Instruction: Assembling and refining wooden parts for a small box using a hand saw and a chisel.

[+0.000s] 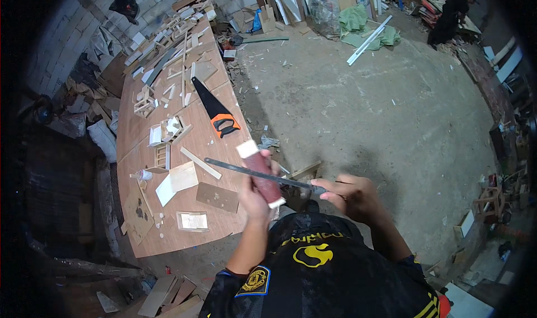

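Observation:
My left hand (254, 195) grips a short reddish-brown wooden block (258, 169) with pale cut ends, held up in front of my chest. My right hand (349, 193) is closed on the handle of a long dark file (251, 172). The blade lies across the block and reaches left over the edge of the workbench (168, 234). Both hands are just right of the bench's near corner.
The long plywood workbench carries a black handsaw with an orange handle (215, 113), small wooden frames (162, 130), flat offcuts and a small bottle (142, 175). Scrap boards lie on the floor by my feet (168, 295). Another person crouches at the far right (450, 18) near stacked timber.

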The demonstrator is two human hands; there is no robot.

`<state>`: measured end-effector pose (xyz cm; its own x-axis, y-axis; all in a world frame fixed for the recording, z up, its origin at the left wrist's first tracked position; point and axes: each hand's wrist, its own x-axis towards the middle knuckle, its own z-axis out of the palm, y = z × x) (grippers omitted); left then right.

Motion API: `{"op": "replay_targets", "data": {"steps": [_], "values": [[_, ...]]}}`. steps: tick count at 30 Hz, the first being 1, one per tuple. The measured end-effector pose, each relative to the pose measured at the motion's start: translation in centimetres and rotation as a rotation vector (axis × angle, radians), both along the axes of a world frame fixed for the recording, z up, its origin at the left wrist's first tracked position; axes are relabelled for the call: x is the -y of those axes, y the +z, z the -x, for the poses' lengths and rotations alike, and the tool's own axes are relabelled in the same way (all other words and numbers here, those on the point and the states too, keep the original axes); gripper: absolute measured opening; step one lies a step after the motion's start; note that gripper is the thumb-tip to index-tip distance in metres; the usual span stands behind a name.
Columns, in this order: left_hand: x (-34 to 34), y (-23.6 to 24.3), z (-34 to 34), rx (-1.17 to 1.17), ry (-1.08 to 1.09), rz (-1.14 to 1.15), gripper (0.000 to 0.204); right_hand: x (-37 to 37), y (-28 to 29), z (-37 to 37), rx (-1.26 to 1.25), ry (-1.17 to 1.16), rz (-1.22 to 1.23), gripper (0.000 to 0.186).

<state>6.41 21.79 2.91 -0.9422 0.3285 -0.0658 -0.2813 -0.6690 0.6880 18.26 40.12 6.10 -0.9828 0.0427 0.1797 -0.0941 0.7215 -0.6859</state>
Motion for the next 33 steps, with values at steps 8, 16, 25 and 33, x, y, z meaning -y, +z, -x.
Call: {"op": "replay_targets", "data": {"steps": [8,16,25,33], "values": [[-0.1,0.6,-0.3,0.027,-0.056,-0.164,0.038,0.1,0.0,0.1,-0.034,0.004,0.018,0.032],[0.8,0.7,0.7,-0.028,0.08,-0.038,0.04,0.0,-0.5,0.0,0.047,0.012,-0.006,0.031],[0.1,-0.8,-1.0,0.045,-0.076,-0.084,0.043,0.2,-0.2,-0.1,0.029,0.022,0.008,0.031],[1.7,-0.2,1.3,-0.036,0.096,-0.126,0.041,0.1,-0.7,-0.5,0.057,0.029,0.023,0.032]]}}
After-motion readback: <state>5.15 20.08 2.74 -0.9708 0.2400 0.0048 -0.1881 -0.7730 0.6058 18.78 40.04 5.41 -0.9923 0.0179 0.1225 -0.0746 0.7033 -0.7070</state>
